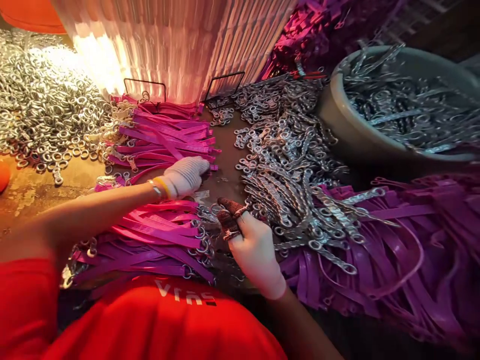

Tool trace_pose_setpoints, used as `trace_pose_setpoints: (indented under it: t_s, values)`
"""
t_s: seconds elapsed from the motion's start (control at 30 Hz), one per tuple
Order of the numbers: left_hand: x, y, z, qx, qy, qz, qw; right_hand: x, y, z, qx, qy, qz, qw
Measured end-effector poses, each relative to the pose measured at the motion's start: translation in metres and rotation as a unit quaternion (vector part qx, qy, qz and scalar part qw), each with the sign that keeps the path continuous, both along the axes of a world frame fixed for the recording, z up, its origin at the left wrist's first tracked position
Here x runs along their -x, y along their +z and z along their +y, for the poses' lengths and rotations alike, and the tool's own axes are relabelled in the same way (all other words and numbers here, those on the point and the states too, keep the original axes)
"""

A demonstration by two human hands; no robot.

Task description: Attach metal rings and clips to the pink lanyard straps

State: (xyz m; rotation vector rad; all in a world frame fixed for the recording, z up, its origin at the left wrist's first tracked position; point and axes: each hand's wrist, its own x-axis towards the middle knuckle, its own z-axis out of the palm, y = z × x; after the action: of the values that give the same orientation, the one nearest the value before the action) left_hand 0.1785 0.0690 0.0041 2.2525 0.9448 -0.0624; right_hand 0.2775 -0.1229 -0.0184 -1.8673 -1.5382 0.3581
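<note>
My left hand (186, 176), in a white ribbed glove with a yellow cuff, reaches over the pink straps. Its fingers are curled downward near the strap ends, and what they hold, if anything, is hidden. Under and beyond it lies a bundle of pink straps (168, 132) with metal fittings at the left ends. My right hand (255, 250) is closed beside the metal links, dark coverings on its fingers; I cannot make out anything in its grip. Nearer my body, more pink straps (165, 225) lie in rows with metal rings at their right ends.
Loose metal rings (56, 110) are heaped at the left. Twisted metal links (285, 165) pile up right of centre. A grey tub (337, 95) holds more metal pieces. Purple straps (405, 260) spread across the right. A ribbed translucent panel (180, 50) stands at the back.
</note>
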Motion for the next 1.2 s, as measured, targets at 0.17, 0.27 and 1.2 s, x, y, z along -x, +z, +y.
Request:
trace_pose_setpoints:
  t_s: [0.17,0.27,1.2]
  values:
    - [0.064,0.016,-0.034,0.349,0.078,-0.135,0.924,0.01,0.002,0.005,-0.041,0.061,-0.034,0.997]
    - [0.087,0.019,-0.064,0.438,0.129,-0.17,0.873,0.022,0.002,0.007,-0.03,0.077,-0.071,0.994]
    - [0.131,-0.003,-0.112,0.337,0.1,-0.236,0.906,0.057,0.022,-0.005,0.031,0.193,-0.346,0.917]
